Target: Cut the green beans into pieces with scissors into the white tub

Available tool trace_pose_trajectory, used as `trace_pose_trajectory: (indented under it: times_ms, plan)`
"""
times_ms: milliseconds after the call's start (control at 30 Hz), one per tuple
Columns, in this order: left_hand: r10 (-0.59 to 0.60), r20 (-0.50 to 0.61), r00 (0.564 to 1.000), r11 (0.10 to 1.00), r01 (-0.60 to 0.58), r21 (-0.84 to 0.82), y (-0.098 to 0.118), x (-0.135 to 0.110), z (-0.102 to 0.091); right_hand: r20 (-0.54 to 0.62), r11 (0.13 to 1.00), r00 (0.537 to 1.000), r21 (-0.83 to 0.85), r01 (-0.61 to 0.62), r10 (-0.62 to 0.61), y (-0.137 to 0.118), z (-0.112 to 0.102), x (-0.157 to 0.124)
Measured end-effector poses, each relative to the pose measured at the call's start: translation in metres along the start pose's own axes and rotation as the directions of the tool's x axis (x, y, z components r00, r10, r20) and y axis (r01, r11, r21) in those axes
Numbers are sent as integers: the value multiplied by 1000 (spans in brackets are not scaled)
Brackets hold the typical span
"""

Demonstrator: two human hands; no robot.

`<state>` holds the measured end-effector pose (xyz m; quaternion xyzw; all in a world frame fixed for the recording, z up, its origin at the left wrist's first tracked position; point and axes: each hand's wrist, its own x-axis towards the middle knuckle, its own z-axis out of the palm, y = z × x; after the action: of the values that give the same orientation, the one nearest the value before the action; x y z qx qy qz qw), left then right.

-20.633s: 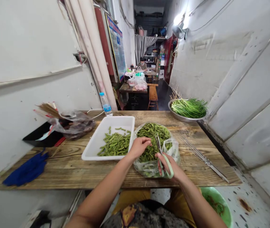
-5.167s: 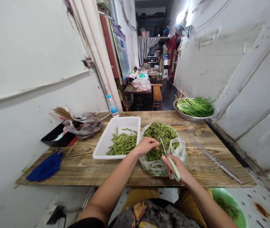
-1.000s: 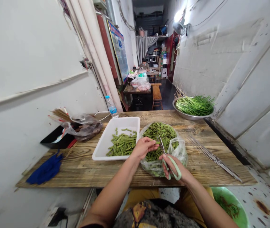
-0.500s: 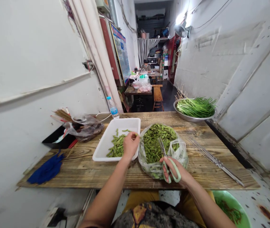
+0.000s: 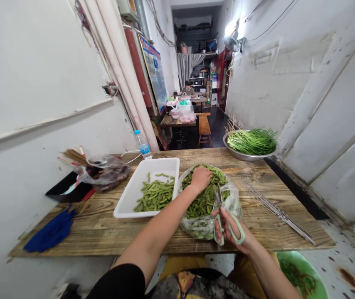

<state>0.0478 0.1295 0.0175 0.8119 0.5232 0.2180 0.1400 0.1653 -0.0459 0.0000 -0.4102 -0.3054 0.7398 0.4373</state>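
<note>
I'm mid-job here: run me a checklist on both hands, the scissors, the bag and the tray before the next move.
1. Scissors held: ok, in the right hand, blades pointing away from the body.
2. Left hand clear of the blades: ok, though close; a gap shows between them.
3. Pod in the left fingers: cannot tell, the fingertips are hidden.
4. Plastic bag open: ok, the heaped green pods are exposed.
5. White tray has room: ok, bare floor shows around its pods.
</note>
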Motion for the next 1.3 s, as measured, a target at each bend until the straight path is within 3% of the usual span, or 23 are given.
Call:
trace_pose_trajectory:
  times_ms: [100, 200, 267, 367, 433, 533, 667, 933, 1000, 1100, 1167, 1233, 1300]
  plan:
    - [25, 55, 998, 972, -37, 230, 5, 9, 7, 3, 1000, 1000, 6, 4, -4, 2, -4, -2]
    - [7, 62, 998, 962, -24, 270, 2, 6, 3, -7, 1000, 1000, 3, 7, -7, 3, -7, -4]
    - [17, 48, 999, 984, -25, 177, -3, -2, -5, -22, 1000, 1000, -4, 16, -16, 4, -7, -3]
    - [-76, 11, 997, 981, 77, -179, -12, -24, -17, -47, 998, 998, -46, 35, -37, 6, -6, 0]
    - [-155, 35, 987, 893, 156, -421, -16, -42, -23, -59, 995, 998, -96, 28, -34, 6, -2, 4]
    - [-193, 113, 975, 752, 221, -621, -19, -67, -29, -69, 977, 997, -211, 25, -40, 7, 8, 11]
    - [-198, 192, 961, 658, 276, -701, -20, -85, -33, -62, 919, 993, -388, 68, -100, 6, 20, 17]
    - [-235, 217, 948, 600, 317, -735, -26, -91, -34, -57, 789, 991, -612, 59, -118, 1, 17, 17]
    - [-291, 252, 923, 491, 370, -789, -26, -91, -33, -66, 784, 991, -619, 49, -114, 1, 16, 17]
    - [-355, 343, 870, 202, 429, -880, -25, -91, -32, -67, 840, 994, -542, 38, -88, 3, 17, 16]
    - [-355, 374, 857, 41, 414, -909, -25, -91, -32, -48, 890, 997, -455, 30, -58, 4, 19, 16]
    - [-351, 366, 862, -28, 381, -924, -23, -93, -33, -22, 924, 999, -381, 22, -32, 5, 20, 14]
    - [-365, 345, 865, -36, 357, -933, -22, -95, -34, -5, 937, 1000, -348, 22, -25, 4, 21, 13]
